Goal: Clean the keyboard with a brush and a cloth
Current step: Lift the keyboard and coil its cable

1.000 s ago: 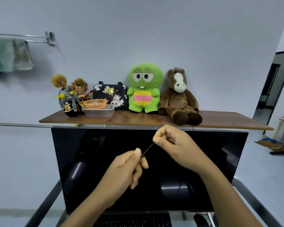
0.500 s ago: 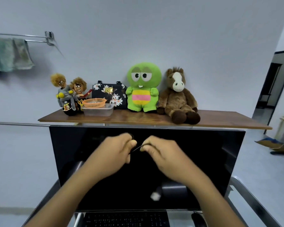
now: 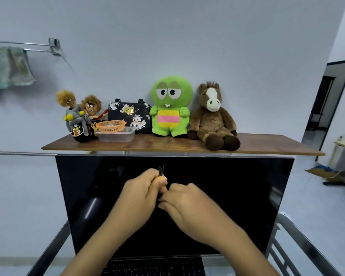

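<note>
No legible text: gold plate [image 3: 128,110] on floral bag [image 3: 118,118], keyboard [image 3: 153,267] key legends too blurred.

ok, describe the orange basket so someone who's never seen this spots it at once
Find the wooden shelf above the dark monitor. Near its left end, just in front of the two wild-haired dolls and the floral black bag, a clear plastic tub stands with the orange basket sitting on it. It is the only orange, lattice-walled thing on that shelf.
</note>
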